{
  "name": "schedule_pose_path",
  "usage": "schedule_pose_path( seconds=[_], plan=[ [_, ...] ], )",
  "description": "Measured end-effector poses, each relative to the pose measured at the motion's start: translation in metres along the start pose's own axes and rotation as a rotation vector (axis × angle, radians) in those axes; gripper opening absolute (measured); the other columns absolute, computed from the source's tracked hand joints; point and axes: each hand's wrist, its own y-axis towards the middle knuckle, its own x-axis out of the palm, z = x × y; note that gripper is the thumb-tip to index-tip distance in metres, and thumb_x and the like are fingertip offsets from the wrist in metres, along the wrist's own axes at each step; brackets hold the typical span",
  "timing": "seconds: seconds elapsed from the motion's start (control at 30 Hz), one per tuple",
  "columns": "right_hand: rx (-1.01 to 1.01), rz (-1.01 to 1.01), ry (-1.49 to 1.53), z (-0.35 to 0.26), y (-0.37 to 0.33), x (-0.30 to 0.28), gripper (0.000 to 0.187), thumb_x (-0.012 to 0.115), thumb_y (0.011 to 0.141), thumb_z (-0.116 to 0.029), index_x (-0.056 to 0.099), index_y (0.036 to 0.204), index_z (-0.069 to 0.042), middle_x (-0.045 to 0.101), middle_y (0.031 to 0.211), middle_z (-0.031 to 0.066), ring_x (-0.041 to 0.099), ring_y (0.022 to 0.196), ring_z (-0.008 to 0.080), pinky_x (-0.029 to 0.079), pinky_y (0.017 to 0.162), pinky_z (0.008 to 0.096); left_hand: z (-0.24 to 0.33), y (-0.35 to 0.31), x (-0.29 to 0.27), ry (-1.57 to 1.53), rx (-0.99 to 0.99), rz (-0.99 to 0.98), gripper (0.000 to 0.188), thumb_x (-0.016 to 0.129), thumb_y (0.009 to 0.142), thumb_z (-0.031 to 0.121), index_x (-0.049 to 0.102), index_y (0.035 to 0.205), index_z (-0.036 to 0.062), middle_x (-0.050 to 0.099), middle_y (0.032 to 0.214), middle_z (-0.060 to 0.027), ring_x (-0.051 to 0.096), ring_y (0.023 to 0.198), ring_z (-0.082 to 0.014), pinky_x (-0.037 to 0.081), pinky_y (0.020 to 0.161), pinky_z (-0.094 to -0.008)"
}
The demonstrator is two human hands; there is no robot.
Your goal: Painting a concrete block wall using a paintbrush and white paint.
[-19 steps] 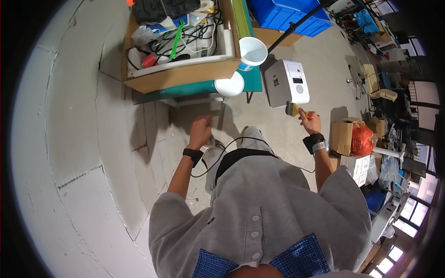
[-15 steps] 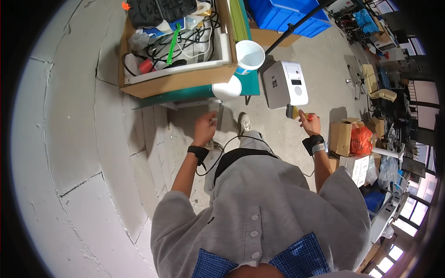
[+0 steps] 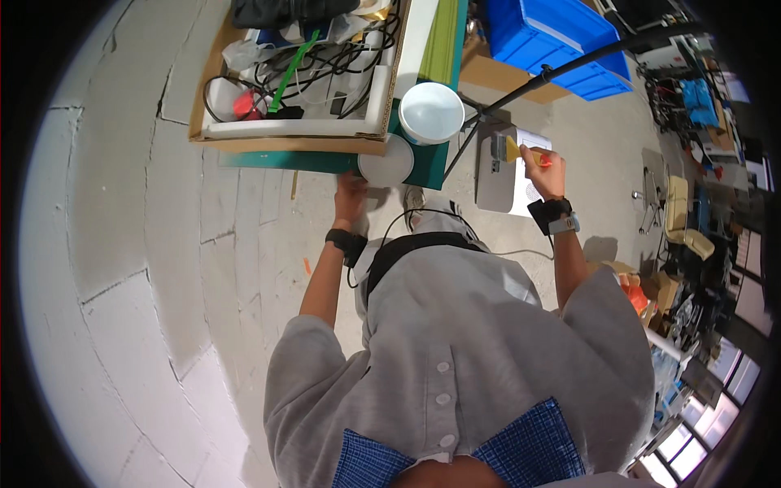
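R hand (image 3: 546, 172) pinches a yellow-handled flat brush w/ dark bristles (image 3: 510, 150), held out to the R, overlapping the grey-&-white boxy unit (image 3: 498, 187) on the floor in this view. L hand (image 3: 351, 200) is by the nr edge of the green tabletop (image 3: 426, 169), just beside a white round lid-like disc (image 3: 386, 161); can't tell if touching, or how its fingers are set. White round bucket (image 3: 432, 114) stands just behind the disc.
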Motion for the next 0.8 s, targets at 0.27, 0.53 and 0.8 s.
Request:
schedule_pose_path(
  seconds=[0.27, 0.53, 0.8],
  plan=[
    [-0.024, -0.163, -0.008, 0.001, 0.055, 0.002, 0.043, 0.068, 0.090, -0.044, 0.076, 0.091, -0.003, 0.069, 0.070, 0.0167, 0.069, 0.069, 0.0329, 0.054, 0.071, 0.0387, 0.075, -0.014, 0.028, -0.436, -0.545, 0.103, 0.044, 0.053, 0.099, 0.009, 0.037, 0.140, 0.0047, 0.068, 0.122, -0.0164, 0.070, 0.097, -0.0208, 0.051, 0.082, -0.0312],
    [-0.206, -0.143, -0.011, -0.018, 0.081, 0.001, 0.040, 0.069, 0.090, -0.042, 0.077, 0.093, -0.003, 0.068, 0.066, 0.0138, 0.067, 0.063, 0.0304, 0.053, 0.067, 0.0371, 0.064, -0.029, 0.028, -0.627, -0.522, 0.142, 0.036, 0.053, 0.103, 0.015, 0.052, 0.137, 0.0042, 0.068, 0.120, -0.0123, 0.068, 0.102, -0.0204, 0.052, 0.088, -0.0343],
    [-0.125, -0.004, 0.280, -0.051, 0.081, -0.021, 0.037, 0.077, 0.088, -0.032, 0.075, 0.091, 0.004, 0.067, 0.065, 0.0046, 0.061, 0.054, 0.0100, 0.049, 0.052, 0.0257, 0.060, -0.038, 0.023, -0.633, -0.548, 0.126, 0.033, 0.056, 0.103, 0.020, 0.057, 0.133, 0.0051, 0.069, 0.116, -0.0071, 0.066, 0.105, -0.0177, 0.051, 0.089, -0.0336]
  ],
)
